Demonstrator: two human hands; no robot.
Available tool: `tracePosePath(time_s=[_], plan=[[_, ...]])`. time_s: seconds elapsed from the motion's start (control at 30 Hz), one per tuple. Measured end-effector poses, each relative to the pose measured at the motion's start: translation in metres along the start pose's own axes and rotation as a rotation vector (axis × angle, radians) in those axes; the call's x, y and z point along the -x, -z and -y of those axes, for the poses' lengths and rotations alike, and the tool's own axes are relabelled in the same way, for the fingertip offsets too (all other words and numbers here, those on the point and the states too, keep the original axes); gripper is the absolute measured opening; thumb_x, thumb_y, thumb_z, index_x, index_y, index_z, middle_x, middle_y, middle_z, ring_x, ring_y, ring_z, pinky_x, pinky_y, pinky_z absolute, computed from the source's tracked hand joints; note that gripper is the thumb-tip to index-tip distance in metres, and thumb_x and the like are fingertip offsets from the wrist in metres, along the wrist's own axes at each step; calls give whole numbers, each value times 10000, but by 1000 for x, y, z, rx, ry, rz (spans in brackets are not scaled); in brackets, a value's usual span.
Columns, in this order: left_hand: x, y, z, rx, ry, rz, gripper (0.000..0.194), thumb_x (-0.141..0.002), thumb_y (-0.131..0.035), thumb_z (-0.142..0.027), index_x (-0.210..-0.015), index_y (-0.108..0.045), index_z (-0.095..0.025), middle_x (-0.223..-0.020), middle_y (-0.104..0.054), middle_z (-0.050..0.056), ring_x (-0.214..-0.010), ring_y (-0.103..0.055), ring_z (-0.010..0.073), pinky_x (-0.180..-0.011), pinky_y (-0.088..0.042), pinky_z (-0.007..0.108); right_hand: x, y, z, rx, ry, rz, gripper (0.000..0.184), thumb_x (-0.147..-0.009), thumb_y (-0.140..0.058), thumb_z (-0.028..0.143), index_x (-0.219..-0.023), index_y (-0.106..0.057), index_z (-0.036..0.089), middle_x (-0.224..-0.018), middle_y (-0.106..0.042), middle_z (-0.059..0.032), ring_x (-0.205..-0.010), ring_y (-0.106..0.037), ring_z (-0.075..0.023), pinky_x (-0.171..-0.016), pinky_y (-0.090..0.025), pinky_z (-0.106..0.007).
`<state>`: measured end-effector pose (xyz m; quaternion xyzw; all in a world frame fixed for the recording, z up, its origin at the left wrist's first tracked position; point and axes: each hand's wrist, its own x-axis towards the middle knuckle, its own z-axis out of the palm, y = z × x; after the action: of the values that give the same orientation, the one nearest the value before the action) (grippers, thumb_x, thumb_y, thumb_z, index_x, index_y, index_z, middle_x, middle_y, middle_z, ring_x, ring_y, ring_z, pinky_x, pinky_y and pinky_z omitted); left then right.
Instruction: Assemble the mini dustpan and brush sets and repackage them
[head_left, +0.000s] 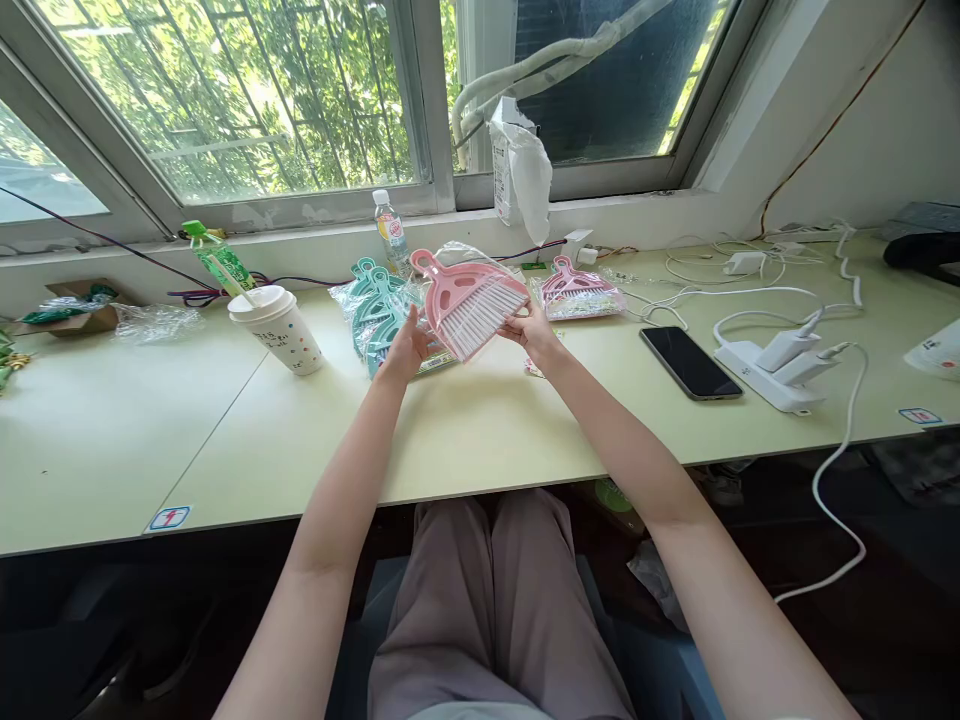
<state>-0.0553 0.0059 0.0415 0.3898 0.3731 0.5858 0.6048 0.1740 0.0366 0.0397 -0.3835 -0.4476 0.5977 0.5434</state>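
Note:
A small pink dustpan-and-brush set (476,300) with pale bristles is held up above the table, its handle end tilted to the upper left. My left hand (407,348) is closed on its lower left side, and the fingers of my right hand (534,332) grip its right edge. Behind my left hand lie several teal dustpan-and-brush sets (373,305) in clear plastic bags. Past my right hand, a pink set in a clear bag (577,292) rests on the table. Part of the held set's lower left side is hidden by my left fingers.
On the table (480,440) to the left stand a white lidded cup (277,328) and a green bottle (221,262). A clear bottle (390,230) stands by the window. To the right lie a black phone (690,362) and a white power strip (769,375) with trailing cables.

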Motion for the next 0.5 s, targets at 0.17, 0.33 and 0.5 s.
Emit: tracePosePath(time_s=[0.17,0.33,0.5], plan=[[10,-9,8,-330,150,351,478,-759,-793,-472,-1099,-716,-146,-1121,-741,189,-825,-759,254,-679,-594,288,-6,5,-9,0,81,-55,480,-773,-720,217,-1154,-447,324,-991,-662,12,-925,-691,-152,-781,-645,-309],[10,-8,15,-511,136,343,444,-720,-819,-485,-977,-780,-125,-1056,-753,211,-673,-725,193,-664,-590,294,-6,6,-10,38,81,-103,411,-767,-691,209,-1099,-468,304,-1019,-655,-4,-917,-684,-151,-745,-646,-294],[6,0,14,-614,120,367,429,-694,-821,-526,-855,-793,-130,-993,-765,201,-660,-710,183,-640,-590,286,-3,5,-6,39,57,-133,347,-789,-619,152,-1079,-485,288,-963,-667,4,-867,-688,-129,-735,-638,-254]])
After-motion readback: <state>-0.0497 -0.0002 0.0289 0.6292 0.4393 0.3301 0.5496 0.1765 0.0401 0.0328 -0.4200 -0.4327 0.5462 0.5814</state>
